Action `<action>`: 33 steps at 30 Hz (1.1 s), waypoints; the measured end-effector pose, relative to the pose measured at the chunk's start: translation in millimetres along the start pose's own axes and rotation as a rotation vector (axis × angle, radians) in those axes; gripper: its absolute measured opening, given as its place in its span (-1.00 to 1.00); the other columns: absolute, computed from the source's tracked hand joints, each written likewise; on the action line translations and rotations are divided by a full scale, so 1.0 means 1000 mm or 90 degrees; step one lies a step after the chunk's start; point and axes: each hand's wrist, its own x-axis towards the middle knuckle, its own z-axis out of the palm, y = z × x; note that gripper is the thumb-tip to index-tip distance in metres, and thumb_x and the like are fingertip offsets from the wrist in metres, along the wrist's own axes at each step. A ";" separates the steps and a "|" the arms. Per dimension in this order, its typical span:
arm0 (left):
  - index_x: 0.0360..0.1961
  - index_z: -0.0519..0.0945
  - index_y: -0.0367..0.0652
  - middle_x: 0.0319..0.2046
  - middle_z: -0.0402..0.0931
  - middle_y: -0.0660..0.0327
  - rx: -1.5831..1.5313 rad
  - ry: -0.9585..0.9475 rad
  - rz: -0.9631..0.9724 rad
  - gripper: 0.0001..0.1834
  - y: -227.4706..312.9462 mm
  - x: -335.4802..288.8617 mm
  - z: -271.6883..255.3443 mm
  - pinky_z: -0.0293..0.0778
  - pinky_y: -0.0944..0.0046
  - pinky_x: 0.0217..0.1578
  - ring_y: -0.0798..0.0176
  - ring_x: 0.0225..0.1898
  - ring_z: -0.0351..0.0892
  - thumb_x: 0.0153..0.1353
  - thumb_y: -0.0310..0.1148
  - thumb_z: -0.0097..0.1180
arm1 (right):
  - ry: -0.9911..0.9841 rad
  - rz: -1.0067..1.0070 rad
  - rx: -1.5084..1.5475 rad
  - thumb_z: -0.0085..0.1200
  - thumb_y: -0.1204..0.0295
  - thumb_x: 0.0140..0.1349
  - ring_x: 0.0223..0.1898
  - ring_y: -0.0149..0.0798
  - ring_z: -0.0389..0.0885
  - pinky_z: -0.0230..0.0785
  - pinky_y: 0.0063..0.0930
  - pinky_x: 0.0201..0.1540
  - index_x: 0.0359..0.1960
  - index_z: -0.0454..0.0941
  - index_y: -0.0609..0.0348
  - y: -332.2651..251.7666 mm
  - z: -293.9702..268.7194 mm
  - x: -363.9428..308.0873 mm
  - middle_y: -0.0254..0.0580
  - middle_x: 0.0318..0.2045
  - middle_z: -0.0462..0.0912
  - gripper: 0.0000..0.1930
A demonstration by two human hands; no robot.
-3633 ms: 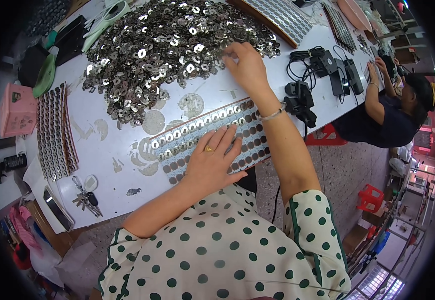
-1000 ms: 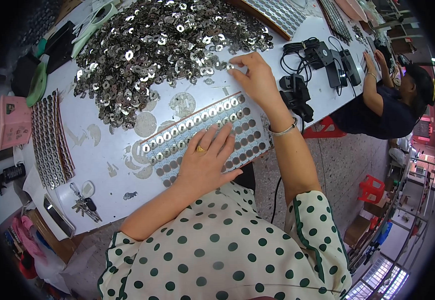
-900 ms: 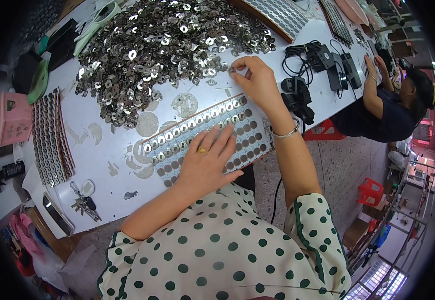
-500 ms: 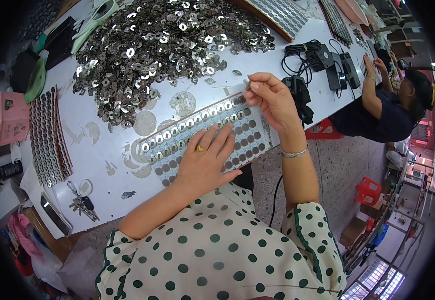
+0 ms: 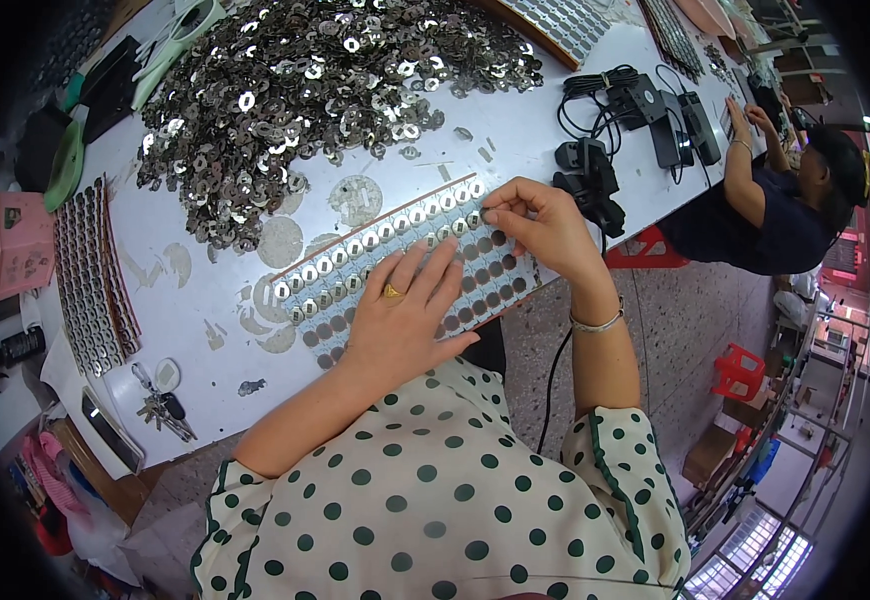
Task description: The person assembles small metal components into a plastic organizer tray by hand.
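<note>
A flat board point(image 5: 395, 217) with rows of round slots lies tilted in front of me. Silvery washer-like metal pieces point(image 5: 355, 246) sit along its two far rows, while the nearer rows show dark discs point(image 5: 495, 285). My left hand point(image 5: 400, 310), wearing a ring, rests on the board with fingers spread. At the right end of the second row, my right hand point(image 5: 545, 225) pinches with thumb and forefinger at a small metal piece, mostly hidden by the fingertips. Beyond the board spreads a large heap of loose metal pieces point(image 5: 305, 90).
Black adapters with cables point(image 5: 645, 105) lie right of the board. More filled boards stand at the far edge point(image 5: 555, 30) and left point(image 5: 85, 280). Keys point(image 5: 160, 405), a phone point(image 5: 112, 430) and a pink box point(image 5: 22, 240) are on the left. A co-worker point(image 5: 785, 200) sits at right.
My right hand has come down from above the board's far right corner to the end of the second row. The far row's end now shows a silvery piece. My left hand stays spread.
</note>
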 end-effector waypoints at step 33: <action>0.16 0.58 -0.20 0.42 0.29 0.13 0.000 0.002 0.004 -0.20 0.000 0.001 0.002 0.15 -0.04 0.38 0.00 0.39 0.25 0.11 0.24 0.31 | 0.065 -0.209 -0.312 0.33 0.45 0.21 -0.48 -0.28 0.56 0.43 -0.43 -0.37 -0.18 0.70 0.17 -0.010 -0.007 0.007 -0.22 -0.43 0.63 -0.83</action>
